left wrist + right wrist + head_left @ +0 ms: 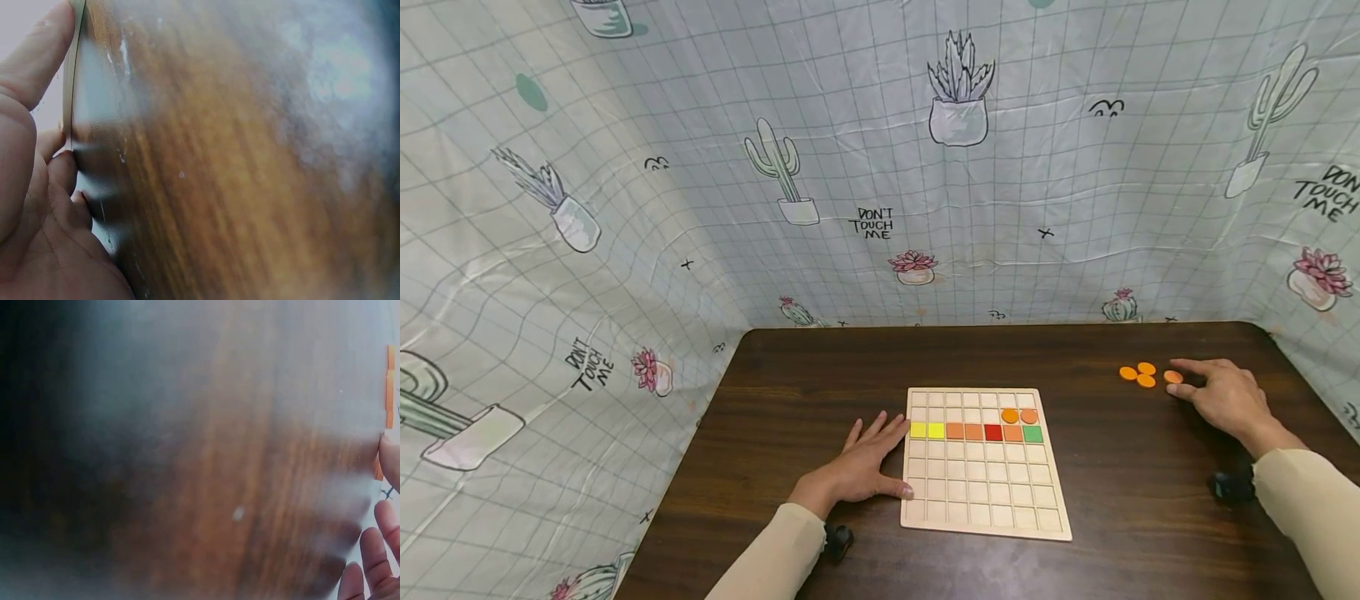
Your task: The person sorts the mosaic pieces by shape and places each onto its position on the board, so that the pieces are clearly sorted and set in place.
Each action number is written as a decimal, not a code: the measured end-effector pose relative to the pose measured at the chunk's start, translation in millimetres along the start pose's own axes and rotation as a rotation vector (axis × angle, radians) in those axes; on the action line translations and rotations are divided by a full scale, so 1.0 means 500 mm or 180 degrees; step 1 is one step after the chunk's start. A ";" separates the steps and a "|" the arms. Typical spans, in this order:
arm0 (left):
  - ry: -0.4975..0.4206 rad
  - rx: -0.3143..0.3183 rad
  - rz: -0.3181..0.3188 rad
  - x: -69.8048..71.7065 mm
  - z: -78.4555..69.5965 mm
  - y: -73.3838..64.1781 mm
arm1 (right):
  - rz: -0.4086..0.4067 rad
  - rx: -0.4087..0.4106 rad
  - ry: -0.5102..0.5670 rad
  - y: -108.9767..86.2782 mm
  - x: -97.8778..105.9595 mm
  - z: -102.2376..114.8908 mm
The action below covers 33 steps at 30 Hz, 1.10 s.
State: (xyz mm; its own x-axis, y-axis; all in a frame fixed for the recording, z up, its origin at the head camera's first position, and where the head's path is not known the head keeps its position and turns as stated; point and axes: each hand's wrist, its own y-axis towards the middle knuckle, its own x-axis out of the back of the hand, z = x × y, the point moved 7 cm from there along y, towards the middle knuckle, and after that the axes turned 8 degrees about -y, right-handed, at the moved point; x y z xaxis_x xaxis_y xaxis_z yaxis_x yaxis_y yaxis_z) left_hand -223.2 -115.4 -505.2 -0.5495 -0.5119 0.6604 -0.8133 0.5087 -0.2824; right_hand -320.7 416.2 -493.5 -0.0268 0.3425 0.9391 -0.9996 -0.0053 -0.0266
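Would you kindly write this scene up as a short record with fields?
Left grip: spread, at the board's left edge
Right grip: thumb and index finger either side of an orange disc; contact unclear
Other loose discs: three, orange
Discs on board: two, orange, second row from top
Coloured squares: seven, third row
Table: dark, wood-grained
Backdrop: cactus-print cloth

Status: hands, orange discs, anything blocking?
Left hand touching board, left side. Right hand at one orange disc, grip unclear. Three more discs nearby. No obstruction visible.
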 end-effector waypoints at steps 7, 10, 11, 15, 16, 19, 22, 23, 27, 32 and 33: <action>-0.0008 -0.0009 -0.0007 -0.001 0.000 -0.001 | 0.0038 -0.0040 0.0006 0.000 0.003 0.003; -0.0016 -0.0007 -0.0012 -0.001 -0.001 -0.001 | 0.0017 -0.0018 -0.0001 0.001 0.006 0.004; -0.0012 -0.0004 -0.0015 -0.001 -0.001 -0.001 | 0.0013 -0.0006 -0.0008 0.002 0.006 0.005; -0.0015 -0.0007 -0.0028 -0.001 -0.002 -0.001 | 0.0000 0.0030 -0.0034 0.004 0.007 0.003; -0.0016 -0.0009 -0.0033 -0.001 -0.002 -0.001 | 0.0001 0.0036 -0.0040 0.005 0.007 0.003; -0.0029 -0.0020 -0.0039 -0.001 -0.002 0.000 | 0.0019 0.0032 -0.0039 0.005 0.005 -0.001; -0.0040 -0.0029 -0.0049 -0.001 -0.002 0.000 | 0.0043 0.0019 -0.0031 0.005 0.003 -0.004; -0.0044 -0.0031 -0.0051 -0.001 -0.002 0.000 | 0.0047 0.0013 -0.0030 0.006 0.003 -0.004; -0.0048 -0.0037 -0.0048 -0.002 -0.002 -0.001 | 0.0030 0.0020 -0.0057 0.007 0.005 -0.002; -0.0053 -0.0041 -0.0049 -0.002 -0.002 -0.001 | -0.0086 0.0085 -0.0116 0.004 0.010 0.003; -0.0053 -0.0041 -0.0050 -0.002 -0.002 -0.001 | -0.0115 0.0106 -0.0120 0.003 0.011 0.004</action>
State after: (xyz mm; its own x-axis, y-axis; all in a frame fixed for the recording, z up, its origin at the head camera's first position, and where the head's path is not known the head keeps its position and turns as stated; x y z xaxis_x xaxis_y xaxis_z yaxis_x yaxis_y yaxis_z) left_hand -222.0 -114.4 -505.1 -0.5397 -0.5312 0.6531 -0.8194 0.5094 -0.2628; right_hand -322.3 416.4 -487.7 0.0097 0.3074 0.9515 -0.9995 -0.0251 0.0183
